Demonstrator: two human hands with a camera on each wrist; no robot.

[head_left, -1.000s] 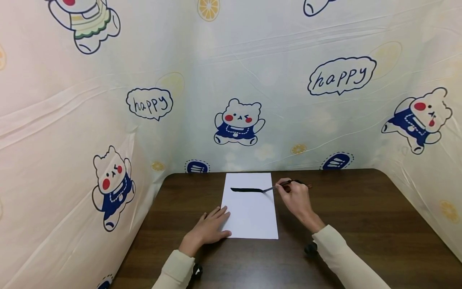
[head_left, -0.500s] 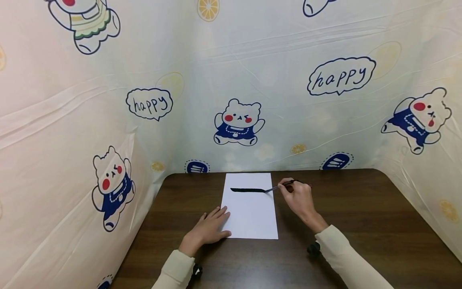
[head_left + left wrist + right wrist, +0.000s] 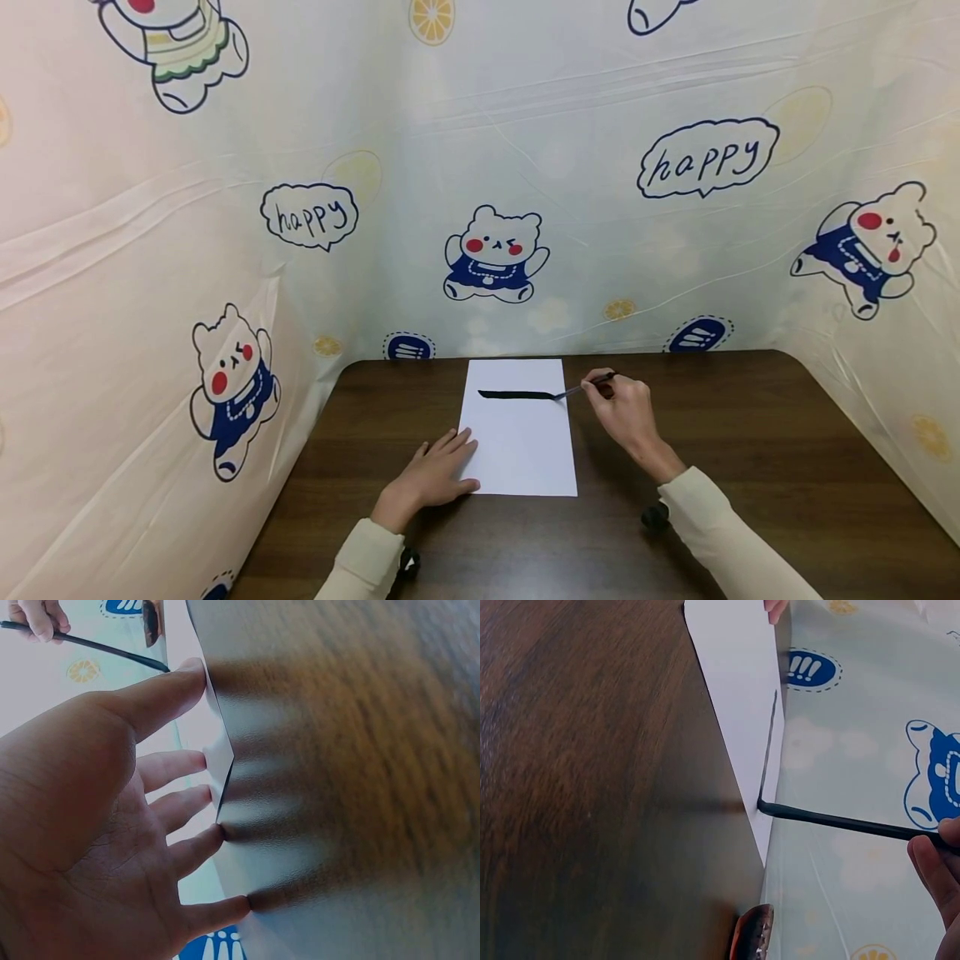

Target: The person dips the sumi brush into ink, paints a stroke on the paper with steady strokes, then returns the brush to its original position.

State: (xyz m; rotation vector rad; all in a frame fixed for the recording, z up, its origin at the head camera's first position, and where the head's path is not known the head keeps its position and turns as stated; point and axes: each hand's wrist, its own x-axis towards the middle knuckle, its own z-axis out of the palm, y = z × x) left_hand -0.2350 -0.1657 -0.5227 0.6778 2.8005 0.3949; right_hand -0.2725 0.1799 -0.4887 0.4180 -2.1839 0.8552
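Note:
A white sheet of paper (image 3: 521,450) lies on the table with a thick black stroke (image 3: 513,395) across its upper part. My right hand (image 3: 628,415), just beyond the sheet's right edge, pinches a slim dark paintbrush (image 3: 840,822). Its bent tip touches the paper at the right end of the stroke. My left hand (image 3: 437,475) rests spread at the sheet's lower left. In the left wrist view the thumb (image 3: 169,694) and some fingertips are on the paper, while the little finger (image 3: 217,913) reaches the table.
The dark brown wooden table (image 3: 712,433) meets a printed cloth (image 3: 585,250) at its back and sides. A small glossy reddish-brown object (image 3: 751,934) stands near the back edge, beyond the sheet's right side, hidden behind my right hand in the head view.
The brush and my right hand have moved slightly to the right, and the black stroke has grown longer toward the sheet's right edge. My left hand has stayed in place.

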